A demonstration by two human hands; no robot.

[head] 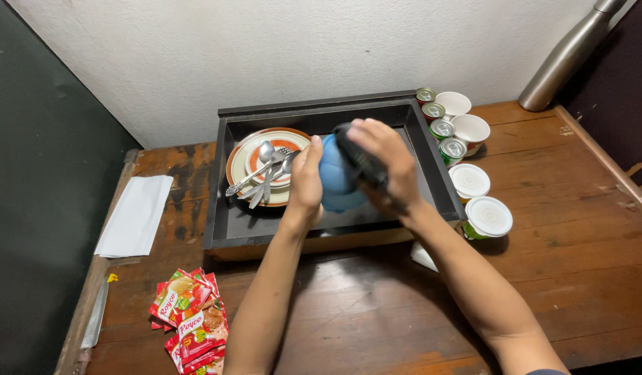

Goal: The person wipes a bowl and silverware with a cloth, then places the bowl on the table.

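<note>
Both my hands hold a blue rounded container (337, 182) with a black lid or handle part over the black tray (223, 208). My left hand (306, 179) presses against its left side. My right hand (383, 163) wraps over the black top part. Inside the tray at the left lies a stack of plates (242, 161) with orange rims, and spoons and forks (265, 175) rest on them.
To the right of the tray stand several small cans (442, 128), white cups (471, 130) and two lidded tubs (488, 217). Red sachets (191, 319) lie at the front left, a white folded paper (136, 214) at the left, a steel bottle (567, 55) leans at the back right.
</note>
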